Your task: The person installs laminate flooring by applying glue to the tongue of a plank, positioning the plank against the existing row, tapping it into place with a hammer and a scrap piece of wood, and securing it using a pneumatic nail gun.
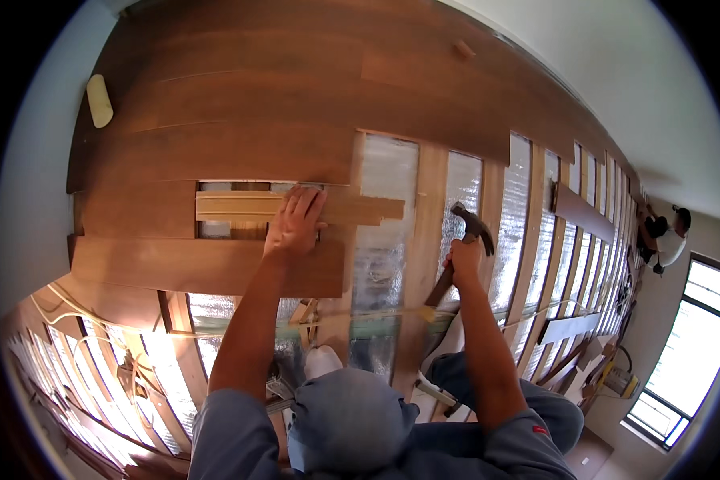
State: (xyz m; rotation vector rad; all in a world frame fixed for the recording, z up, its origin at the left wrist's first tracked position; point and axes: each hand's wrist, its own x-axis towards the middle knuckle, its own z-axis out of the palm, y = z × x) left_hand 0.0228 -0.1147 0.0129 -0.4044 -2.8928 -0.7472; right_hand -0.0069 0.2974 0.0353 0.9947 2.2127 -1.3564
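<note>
Dark brown wooden floorboards (pixel 240 104), 12 o'clock: smooth, satin sheen. Pale unfinished wood strip (pixel 240 206) at centre, under left hand (pixel 296 224): matt, raw. Silver foil underlay (pixel 384 240) between light wooden joists (pixel 428 216), 3 o'clock: crinkled, glossy. Hammer (pixel 466 240) in right hand (pixel 464 260): dark metal head, wooden handle. Grey sleeves (pixel 232 436), 6 o'clock: matt cloth.

The hammer (pixel 466 240) handle's lower end was hidden by the right hand (pixel 462 260); at three o'clock, a distant person (pixel 666 240) was perhaps crouching, too small to tell.
</note>
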